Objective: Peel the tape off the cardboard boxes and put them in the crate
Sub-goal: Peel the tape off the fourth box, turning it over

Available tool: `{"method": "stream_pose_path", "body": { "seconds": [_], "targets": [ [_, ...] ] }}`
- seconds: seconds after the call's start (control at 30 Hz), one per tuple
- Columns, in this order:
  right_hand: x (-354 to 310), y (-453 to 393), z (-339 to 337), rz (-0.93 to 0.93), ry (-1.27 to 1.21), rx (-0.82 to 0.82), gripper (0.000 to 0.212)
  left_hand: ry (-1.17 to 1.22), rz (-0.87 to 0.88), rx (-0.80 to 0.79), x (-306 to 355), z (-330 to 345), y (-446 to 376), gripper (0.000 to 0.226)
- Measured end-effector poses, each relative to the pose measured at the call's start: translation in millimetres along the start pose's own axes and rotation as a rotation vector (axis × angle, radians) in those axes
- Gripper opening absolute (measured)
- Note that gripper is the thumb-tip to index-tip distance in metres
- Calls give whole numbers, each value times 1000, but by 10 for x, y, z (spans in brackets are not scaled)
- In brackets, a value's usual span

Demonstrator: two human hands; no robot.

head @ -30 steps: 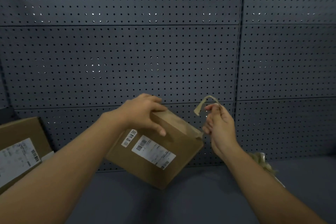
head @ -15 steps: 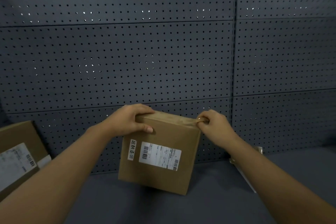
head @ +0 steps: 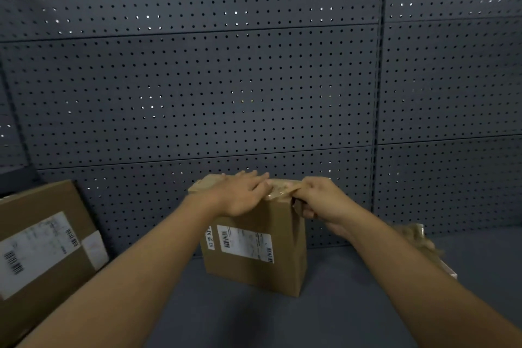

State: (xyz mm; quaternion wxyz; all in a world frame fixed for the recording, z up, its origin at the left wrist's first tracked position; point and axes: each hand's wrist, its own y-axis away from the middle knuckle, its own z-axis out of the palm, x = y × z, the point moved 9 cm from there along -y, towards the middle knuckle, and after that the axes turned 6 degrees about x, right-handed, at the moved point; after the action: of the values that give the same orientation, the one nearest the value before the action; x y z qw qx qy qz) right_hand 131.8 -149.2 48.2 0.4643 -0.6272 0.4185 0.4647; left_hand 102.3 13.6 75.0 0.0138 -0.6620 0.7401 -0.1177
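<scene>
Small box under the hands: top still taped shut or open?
Still shut. Glossy tape spans the top of the small box; left hand presses flat on it, right hand pinches the tape's end.

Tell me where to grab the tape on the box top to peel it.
Pinch the tape at its lifted, crinkled right end, where the right hand already grips it. Come from the right; the left hand lies flat, pinning the small box.
</scene>
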Motion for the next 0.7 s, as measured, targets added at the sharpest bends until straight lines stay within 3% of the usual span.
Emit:
{"method": "stream_pose_path", "body": {
  "seconds": [0.07, 0.23, 0.37, 0.5, 0.7],
  "targets": [
    [45, 17, 23, 35, -149, -65, 15, 20, -10, 71, -27, 92, -95, 67],
    [255, 29, -25, 125, -408, -149, 4, 192, -19, 95, -138, 113, -156, 96],
    [431, 38, -75, 134, -403, -187, 13, 212, -39, 103, -136, 98, -167, 90],
    [586, 31, -106, 131, -464, -101, 13, 217, -39, 101, -124, 120, -216, 79],
    [729, 26, -98, 153, -559, -67, 42, 201, -50, 87, -86, 103, -346, 51]
  ]
}}
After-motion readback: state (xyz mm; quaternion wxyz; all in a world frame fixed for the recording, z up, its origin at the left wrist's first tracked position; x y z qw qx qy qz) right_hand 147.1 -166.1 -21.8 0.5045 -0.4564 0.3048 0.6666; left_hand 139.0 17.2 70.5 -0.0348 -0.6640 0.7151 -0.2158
